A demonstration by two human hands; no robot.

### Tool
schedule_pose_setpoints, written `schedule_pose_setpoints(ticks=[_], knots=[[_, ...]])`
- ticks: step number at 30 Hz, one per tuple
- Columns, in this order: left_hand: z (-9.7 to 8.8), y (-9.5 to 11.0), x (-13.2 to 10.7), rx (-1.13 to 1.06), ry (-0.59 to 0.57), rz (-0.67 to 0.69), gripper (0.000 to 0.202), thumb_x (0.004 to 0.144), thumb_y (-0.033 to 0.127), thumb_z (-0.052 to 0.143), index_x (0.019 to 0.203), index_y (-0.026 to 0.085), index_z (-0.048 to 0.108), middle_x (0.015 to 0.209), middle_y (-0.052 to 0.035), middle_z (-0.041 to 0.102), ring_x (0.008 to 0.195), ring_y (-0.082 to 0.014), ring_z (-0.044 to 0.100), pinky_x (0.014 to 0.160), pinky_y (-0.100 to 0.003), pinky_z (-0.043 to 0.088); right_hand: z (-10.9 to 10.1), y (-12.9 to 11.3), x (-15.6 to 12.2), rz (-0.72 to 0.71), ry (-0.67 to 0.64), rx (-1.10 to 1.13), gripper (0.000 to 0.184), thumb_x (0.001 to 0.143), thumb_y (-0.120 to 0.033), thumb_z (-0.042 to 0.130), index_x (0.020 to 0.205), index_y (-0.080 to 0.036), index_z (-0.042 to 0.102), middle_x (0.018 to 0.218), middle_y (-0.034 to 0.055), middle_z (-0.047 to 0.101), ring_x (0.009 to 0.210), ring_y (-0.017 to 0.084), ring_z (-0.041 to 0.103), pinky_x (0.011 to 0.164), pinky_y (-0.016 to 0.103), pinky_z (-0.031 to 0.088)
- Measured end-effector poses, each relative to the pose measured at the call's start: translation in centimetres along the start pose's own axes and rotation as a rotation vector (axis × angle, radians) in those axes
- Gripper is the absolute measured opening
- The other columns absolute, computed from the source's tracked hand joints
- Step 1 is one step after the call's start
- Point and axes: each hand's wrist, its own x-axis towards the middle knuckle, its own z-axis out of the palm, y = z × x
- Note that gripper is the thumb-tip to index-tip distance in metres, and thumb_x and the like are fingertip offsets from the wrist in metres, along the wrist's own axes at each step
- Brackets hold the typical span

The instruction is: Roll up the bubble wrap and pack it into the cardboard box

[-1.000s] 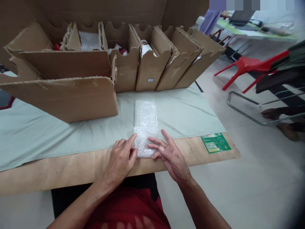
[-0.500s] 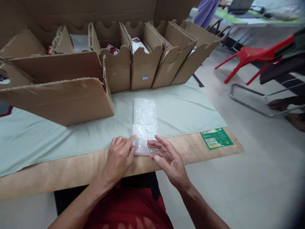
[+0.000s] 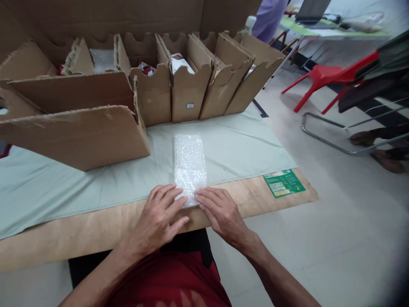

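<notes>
A clear bubble wrap sheet point(image 3: 190, 160) lies lengthwise on the table, pointing away from me, its near part folded over or doubled. My left hand point(image 3: 161, 213) rests at its near left edge, fingers spread and fingertips touching the plastic. My right hand point(image 3: 222, 211) lies over the near right corner, fingers stretched out side by side on the wrap. Neither hand grips anything. The pale green cloth point(image 3: 233, 149) is under most of the sheet, while its near end reaches the bare wooden table edge point(image 3: 105, 232).
An open cardboard box point(image 3: 79, 136) stands to the left. Behind it is a row of cardboard bins point(image 3: 190, 96) with packets inside. A green printed card point(image 3: 284, 183) lies at the table's right corner. Farther right are a red chair point(image 3: 332, 74) and a person's feet point(image 3: 386, 160).
My left hand has opened from its pinch at the sheet's left edge. The right hand has turned palm down onto the near right corner. The whole view has shifted slightly.
</notes>
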Motion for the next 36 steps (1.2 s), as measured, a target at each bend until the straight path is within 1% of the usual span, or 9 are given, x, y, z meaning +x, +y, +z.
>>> schedule_pose_setpoints(ticks=[5,10,16,20,23,27,30,33,36], knots=[[0.2,0.3,0.0,-0.201,0.091,-0.138,0.019,0.096,0.012,0.058,0.112,0.019,0.066,0.095,-0.0065,0.075,0.089,-0.0209,0.069,0.082,-0.039,0.056,-0.7,-0.1,1.1,0.083,0.024,0.164,0.023,0.102,-0.022,0.053,0.114,-0.021,0.072,0.095,0.0058,0.079,0.083,0.020,0.073,0.077,0.036,0.059],[0.9,0.0,0.5,-0.185,0.082,-0.355,0.018,0.097,0.021,0.059,0.111,0.019,0.069,0.085,-0.0049,0.074,0.074,-0.0185,0.066,0.072,-0.035,0.056,-1.0,-0.4,1.1,0.106,0.226,-0.007,0.021,0.096,-0.025,0.062,0.116,-0.023,0.070,0.106,0.0093,0.074,0.096,0.026,0.070,0.082,0.042,0.055],[1.8,-0.5,1.0,-0.023,0.112,-0.299,0.017,0.098,0.021,0.059,0.112,0.015,0.067,0.092,-0.0086,0.071,0.083,-0.0232,0.066,0.077,-0.039,0.056,-0.5,-0.2,0.0,-0.027,0.009,-0.086,0.027,0.093,-0.017,0.062,0.120,-0.021,0.066,0.121,0.0116,0.073,0.113,0.030,0.065,0.093,0.049,0.049],[0.8,0.1,0.4,-0.060,0.108,-0.193,0.030,0.096,0.026,0.064,0.124,0.017,0.062,0.126,-0.0161,0.063,0.114,-0.0289,0.061,0.096,-0.045,0.053,-0.4,0.1,0.2,0.015,0.036,0.034,0.025,0.098,-0.016,0.057,0.121,-0.022,0.065,0.111,0.0087,0.076,0.102,0.025,0.068,0.090,0.044,0.050],[0.0,0.4,0.2,-0.118,0.042,-0.114,0.027,0.097,0.018,0.061,0.124,0.020,0.061,0.125,-0.0124,0.066,0.117,-0.0263,0.060,0.100,-0.044,0.049,-0.7,0.0,0.2,0.068,0.054,0.172,0.028,0.099,-0.018,0.057,0.125,-0.022,0.064,0.104,0.0058,0.077,0.092,0.022,0.069,0.084,0.039,0.052],[0.5,-0.7,1.3,-0.132,0.032,-0.218,0.022,0.099,0.019,0.057,0.121,0.018,0.062,0.099,-0.0071,0.073,0.093,-0.0223,0.063,0.085,-0.040,0.051,-0.9,-0.2,0.1,0.142,0.140,0.039,0.033,0.098,-0.025,0.060,0.131,-0.022,0.061,0.122,0.0114,0.072,0.108,0.027,0.067,0.091,0.043,0.051],[1.2,-2.0,2.6,-0.044,0.024,-0.293,0.025,0.098,0.025,0.059,0.120,0.015,0.065,0.099,-0.0093,0.074,0.090,-0.0252,0.063,0.083,-0.043,0.052,-0.6,-0.1,0.3,0.075,0.144,-0.138,0.033,0.096,-0.029,0.062,0.129,-0.021,0.061,0.135,0.0157,0.065,0.120,0.032,0.061,0.096,0.049,0.048],[1.1,-2.4,3.4,-0.010,0.039,-0.357,0.028,0.097,0.030,0.060,0.118,0.013,0.067,0.099,-0.0114,0.073,0.094,-0.0285,0.064,0.088,-0.048,0.052,0.0,0.2,0.9,0.014,0.041,-0.191,0.027,0.097,-0.022,0.059,0.124,-0.019,0.063,0.128,0.0142,0.070,0.117,0.032,0.063,0.093,0.048,0.048],[0.3,-1.6,2.8,-0.187,0.122,-0.514,0.038,0.096,0.037,0.061,0.125,0.014,0.065,0.110,-0.0129,0.069,0.100,-0.0283,0.065,0.090,-0.048,0.054,0.4,0.7,1.5,0.055,0.078,-0.150,0.026,0.099,-0.015,0.054,0.122,-0.019,0.064,0.119,0.0122,0.074,0.108,0.028,0.068,0.088,0.046,0.050]])
